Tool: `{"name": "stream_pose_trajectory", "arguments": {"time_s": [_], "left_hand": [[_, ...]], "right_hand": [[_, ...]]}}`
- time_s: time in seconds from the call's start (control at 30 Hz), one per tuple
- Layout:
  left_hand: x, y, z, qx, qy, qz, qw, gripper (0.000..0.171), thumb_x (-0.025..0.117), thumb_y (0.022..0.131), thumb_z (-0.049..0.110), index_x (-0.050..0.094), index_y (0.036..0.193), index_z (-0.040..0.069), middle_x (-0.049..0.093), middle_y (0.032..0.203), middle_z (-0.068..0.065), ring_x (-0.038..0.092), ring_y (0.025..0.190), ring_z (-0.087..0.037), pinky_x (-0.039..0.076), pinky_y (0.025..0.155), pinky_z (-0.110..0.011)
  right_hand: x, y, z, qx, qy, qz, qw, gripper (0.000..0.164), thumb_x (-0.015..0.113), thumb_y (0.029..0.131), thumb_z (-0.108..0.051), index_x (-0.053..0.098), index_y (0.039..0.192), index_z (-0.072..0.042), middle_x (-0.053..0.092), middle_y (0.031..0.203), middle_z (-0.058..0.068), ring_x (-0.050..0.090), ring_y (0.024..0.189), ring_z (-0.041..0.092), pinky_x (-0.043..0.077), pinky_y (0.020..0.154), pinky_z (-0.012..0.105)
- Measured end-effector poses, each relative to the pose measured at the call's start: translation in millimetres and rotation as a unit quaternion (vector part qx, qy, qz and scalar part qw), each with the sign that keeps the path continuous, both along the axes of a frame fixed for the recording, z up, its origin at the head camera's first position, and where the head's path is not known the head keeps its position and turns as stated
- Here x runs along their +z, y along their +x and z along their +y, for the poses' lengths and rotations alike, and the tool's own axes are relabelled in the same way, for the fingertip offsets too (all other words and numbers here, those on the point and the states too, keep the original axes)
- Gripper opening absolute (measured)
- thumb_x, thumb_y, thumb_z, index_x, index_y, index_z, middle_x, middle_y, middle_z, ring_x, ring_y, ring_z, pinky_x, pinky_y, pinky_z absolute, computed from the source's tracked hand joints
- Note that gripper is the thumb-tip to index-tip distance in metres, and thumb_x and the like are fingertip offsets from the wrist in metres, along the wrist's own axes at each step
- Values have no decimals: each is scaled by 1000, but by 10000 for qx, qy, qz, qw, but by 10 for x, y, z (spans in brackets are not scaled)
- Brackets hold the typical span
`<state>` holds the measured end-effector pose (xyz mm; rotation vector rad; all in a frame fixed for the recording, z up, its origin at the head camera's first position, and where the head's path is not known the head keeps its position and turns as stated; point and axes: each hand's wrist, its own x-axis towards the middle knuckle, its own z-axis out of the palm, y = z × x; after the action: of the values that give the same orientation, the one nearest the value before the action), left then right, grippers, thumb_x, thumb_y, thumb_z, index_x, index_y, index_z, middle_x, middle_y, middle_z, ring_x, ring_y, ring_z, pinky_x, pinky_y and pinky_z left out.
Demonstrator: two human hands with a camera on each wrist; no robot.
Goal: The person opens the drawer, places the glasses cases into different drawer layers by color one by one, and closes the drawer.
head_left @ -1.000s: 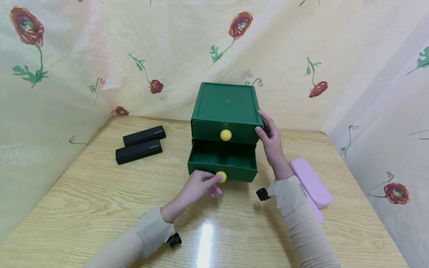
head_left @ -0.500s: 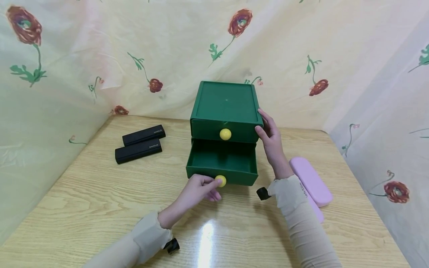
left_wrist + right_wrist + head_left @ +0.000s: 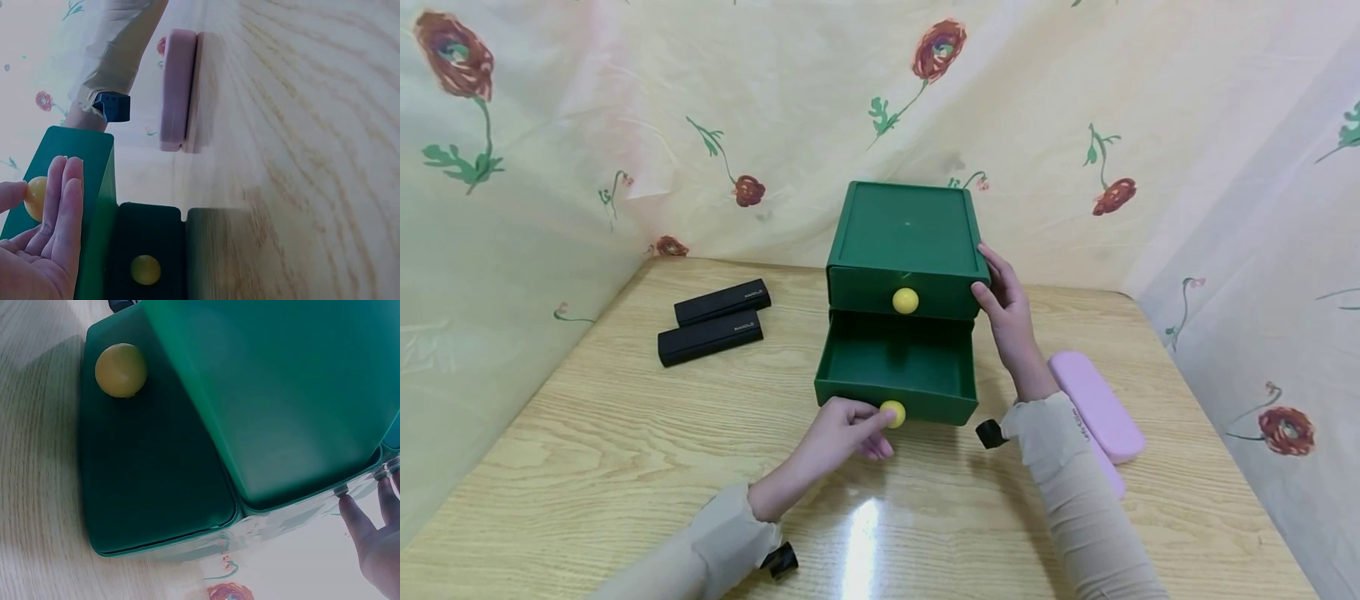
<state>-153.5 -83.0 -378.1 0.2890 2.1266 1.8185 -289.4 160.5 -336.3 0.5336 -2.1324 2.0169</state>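
Note:
A green drawer cabinet point(image 3: 910, 229) with round yellow knobs stands on the table. Its middle drawer point(image 3: 895, 354) is pulled out toward me, bare green floor showing. My left hand point(image 3: 838, 433) pinches that drawer's yellow knob point(image 3: 892, 414) between thumb and index finger; the other fingers extend under it, as the left wrist view shows. Below it, the bottom drawer's front point(image 3: 156, 462) with its knob point(image 3: 145, 269) appears in both wrist views. My right hand point(image 3: 1011, 321) rests against the cabinet's upper right front corner, fingers extended along the side. The top drawer point(image 3: 865, 292) is closed.
Two black oblong cases point(image 3: 711, 337) lie side by side on the left of the wooden table point(image 3: 587, 442). Two pink oblong cases point(image 3: 1097, 404) lie at the right, one partly behind my right forearm. Flowered cloth point(image 3: 805, 125) hangs behind and along the sides.
My left hand has drawn the middle drawer further out toward me by its knob. The right hand has stayed at the cabinet's corner.

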Motion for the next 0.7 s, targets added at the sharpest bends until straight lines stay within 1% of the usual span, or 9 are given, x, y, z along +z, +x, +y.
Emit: {"name": "stream_pose_trajectory", "arguments": {"time_s": [0.27,0.57,0.7], "left_hand": [[-3,-6,-29,-68,24,67,10000,40,60,97,28,67,105,-11,73,78,-20,71,69,-14,61,68,-32],[47,-11,-68,-100,-58,72,9999,43,59,97,30,66,105,-12,73,79,-20,71,69,-15,61,70,-36],[42,-20,-92,-118,-47,96,9999,42,59,97,28,66,106,-12,73,80,-21,71,70,-16,61,69,-35]], "right_hand": [[-5,-12,15,2,78,-10,10000,50,50,101,-23,37,149,-28,31,158,2,34,143,26,27,118,56],[3,-6,15,8,130,6,9999,50,50,101,-24,38,149,-27,31,158,2,33,143,27,27,117,56],[5,-6,12,24,152,55,9999,50,51,101,-23,38,149,-26,32,158,2,32,144,25,26,118,55]]}}
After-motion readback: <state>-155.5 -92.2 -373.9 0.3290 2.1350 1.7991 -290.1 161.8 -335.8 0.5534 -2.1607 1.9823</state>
